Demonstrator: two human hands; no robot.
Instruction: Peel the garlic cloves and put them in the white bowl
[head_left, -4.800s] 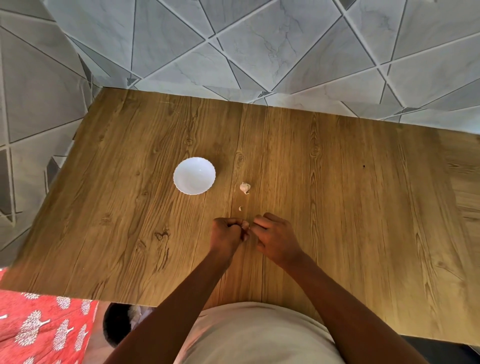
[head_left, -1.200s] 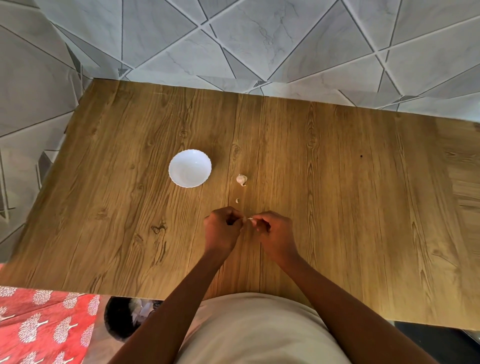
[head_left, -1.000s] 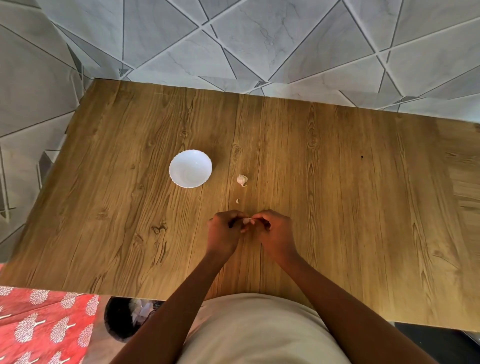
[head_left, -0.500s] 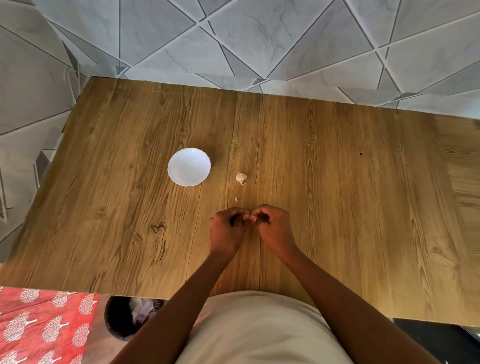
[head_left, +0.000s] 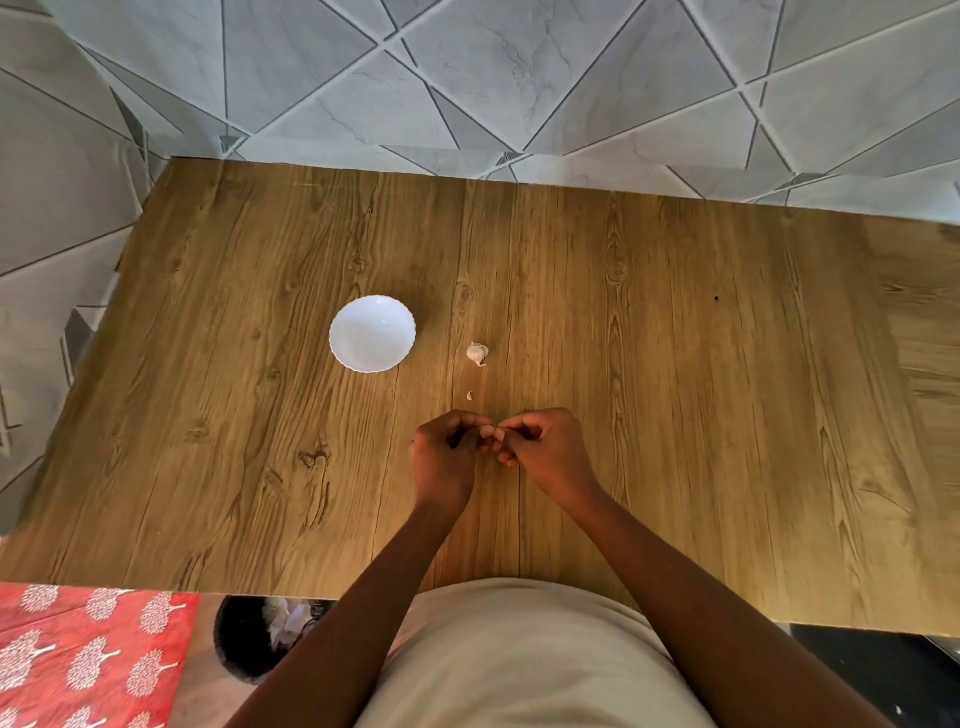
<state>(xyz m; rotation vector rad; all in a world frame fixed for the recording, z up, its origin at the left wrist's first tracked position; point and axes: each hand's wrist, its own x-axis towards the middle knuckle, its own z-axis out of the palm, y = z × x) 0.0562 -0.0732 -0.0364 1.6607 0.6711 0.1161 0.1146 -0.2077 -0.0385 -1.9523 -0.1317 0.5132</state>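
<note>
— What do we see on the table (head_left: 675, 415)?
— We see a wood-grain top. On it: a bowl (head_left: 372, 333), a garlic piece (head_left: 477, 354) beside it, a small scrap (head_left: 470, 396) nearer us.

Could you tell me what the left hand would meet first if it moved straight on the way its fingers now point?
Almost at once, the right hand; the left hand points right at it, both pinching the garlic clove.
</note>
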